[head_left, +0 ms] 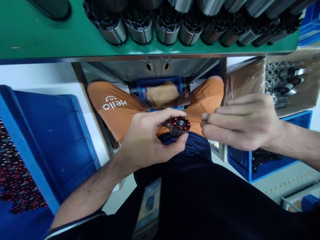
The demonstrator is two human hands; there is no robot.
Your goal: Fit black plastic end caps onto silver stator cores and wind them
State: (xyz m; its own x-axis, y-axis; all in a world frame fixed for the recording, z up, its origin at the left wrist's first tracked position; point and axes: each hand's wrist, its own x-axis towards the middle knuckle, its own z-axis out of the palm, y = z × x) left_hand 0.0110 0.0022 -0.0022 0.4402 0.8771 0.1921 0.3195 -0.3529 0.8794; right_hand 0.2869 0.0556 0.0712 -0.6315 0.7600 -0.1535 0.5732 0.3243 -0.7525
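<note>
My left hand (142, 140) grips a small motor stator (178, 129) between thumb and fingers, above my lap. Red copper windings show around its upper end, and its side is dark. To the right, my right hand (240, 123) hovers apart from the stator. Its fingers are curled and pressed together, with the fingertips toward the stator. Whatever those fingers may hold is hidden or too thin to make out.
Metal motor housings (141, 31) with black ends line the green worktable (45, 40). Many red-wound stators (17, 173) lie beside a blue crate (55, 133) at left. At right, a cardboard box (245, 78) holds metal rings, above a blue bin (240, 161) of black parts.
</note>
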